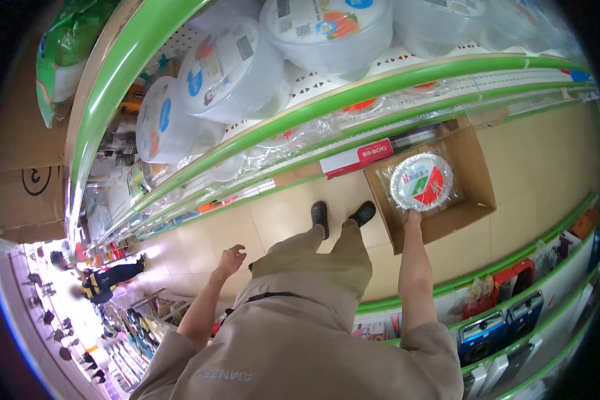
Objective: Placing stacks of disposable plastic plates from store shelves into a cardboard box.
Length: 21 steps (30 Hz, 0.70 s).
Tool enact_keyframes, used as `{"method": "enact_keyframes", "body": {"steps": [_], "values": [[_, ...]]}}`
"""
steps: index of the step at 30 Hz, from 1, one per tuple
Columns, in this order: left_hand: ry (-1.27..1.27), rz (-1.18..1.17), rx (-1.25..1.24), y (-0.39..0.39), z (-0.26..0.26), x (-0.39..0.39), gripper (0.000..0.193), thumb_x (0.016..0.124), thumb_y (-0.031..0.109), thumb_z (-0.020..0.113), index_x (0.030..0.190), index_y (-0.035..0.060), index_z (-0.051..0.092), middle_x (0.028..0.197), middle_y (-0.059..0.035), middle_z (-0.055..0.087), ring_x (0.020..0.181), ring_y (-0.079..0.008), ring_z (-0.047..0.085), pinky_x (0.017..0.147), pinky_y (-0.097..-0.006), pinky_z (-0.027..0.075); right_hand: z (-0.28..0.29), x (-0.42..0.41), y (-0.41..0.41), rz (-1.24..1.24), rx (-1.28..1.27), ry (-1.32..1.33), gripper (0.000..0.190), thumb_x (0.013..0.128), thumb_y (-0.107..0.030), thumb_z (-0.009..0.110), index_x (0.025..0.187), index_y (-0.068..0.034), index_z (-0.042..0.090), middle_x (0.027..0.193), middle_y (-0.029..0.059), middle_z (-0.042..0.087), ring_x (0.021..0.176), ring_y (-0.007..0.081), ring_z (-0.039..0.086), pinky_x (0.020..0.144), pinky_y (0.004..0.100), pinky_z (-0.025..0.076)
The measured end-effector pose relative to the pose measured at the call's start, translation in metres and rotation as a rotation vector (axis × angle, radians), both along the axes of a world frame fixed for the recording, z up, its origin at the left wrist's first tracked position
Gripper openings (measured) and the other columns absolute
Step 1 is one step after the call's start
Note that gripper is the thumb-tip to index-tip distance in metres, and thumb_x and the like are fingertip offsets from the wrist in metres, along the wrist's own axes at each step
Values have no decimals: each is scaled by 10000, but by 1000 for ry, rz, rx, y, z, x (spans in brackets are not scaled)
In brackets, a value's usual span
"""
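My right hand [414, 217] grips the near edge of a plastic-wrapped pack of round disposable plates [422, 182]. Its silvery-white rim surrounds a red, green and white printed label bearing writing. The pack is over an open cardboard box [472, 210] on the floor and hides part of the box's inside. My left hand [233, 260] hangs free beside my leg, fingers loosely curled and apart, with nothing in it.
Ahead, a green-edged shelf [330, 97] bears round clear plastic containers [330, 40], with wrapped goods on lower levels. A red-and-white carton [357, 157] lies beside the box. More shelving [525, 280] stands behind me on the right. Another person [105, 282] is far left in the aisle.
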<state>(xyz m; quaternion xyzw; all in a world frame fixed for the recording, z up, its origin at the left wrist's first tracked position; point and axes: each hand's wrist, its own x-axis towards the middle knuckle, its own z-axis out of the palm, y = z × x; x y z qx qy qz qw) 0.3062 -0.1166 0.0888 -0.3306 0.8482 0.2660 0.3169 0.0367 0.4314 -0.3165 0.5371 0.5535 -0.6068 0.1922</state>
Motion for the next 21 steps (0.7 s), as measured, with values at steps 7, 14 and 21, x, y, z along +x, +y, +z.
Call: {"method": "enact_keyframes", "body": {"steps": [7,14,21], "values": [[-66,-73,-146,4,12,13,316,878,203,600,1144,34,630,803,-150,701,710,-220,693,687,-346,559,-2,-12,-8,33,-46,-52,389,807,-176,635,1143,16,599,1102,137,617,992,284,600,780,405,502],[-31,-120,-156,17,30,-14,307,877,190,624,1144,39,623,771,-160,691,717,-252,691,685,-367,552,7,-23,-32,-294,-27,-112,423,803,-136,686,1125,113,571,1105,173,633,972,294,623,835,405,511],[97,-250,-132,16,28,-70,325,877,249,582,1126,49,638,903,-226,681,862,-391,660,820,-481,518,12,-34,-5,-301,-243,83,339,844,-75,637,1171,-13,571,1055,137,626,882,321,615,732,507,504]]}}
